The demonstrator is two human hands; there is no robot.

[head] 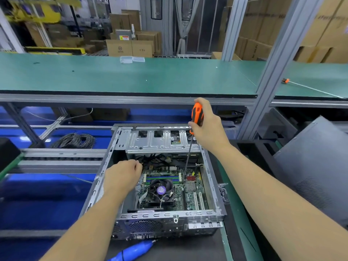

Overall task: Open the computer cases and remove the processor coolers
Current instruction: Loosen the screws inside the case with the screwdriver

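Note:
An open grey computer case (169, 216) lies flat in front of me with its green motherboard showing. The processor cooler (161, 192), a black fan with a purple hub label, sits on the board at lower left. My right hand (209, 125) grips the orange and black handle of a long screwdriver (196, 114); its thin shaft slants down to the board just right of the memory slots. My left hand (122, 176) is inside the case to the left of the cooler, its fingers curled around black cables near the drive cage.
A silver drive cage (160, 141) spans the far end of the case. A blue electric screwdriver (134, 249) lies in front of the case. A removed grey side panel (318, 166) leans at right. A coil of black cable (75, 141) lies left. Another orange screwdriver (286, 81) rests on the green shelf.

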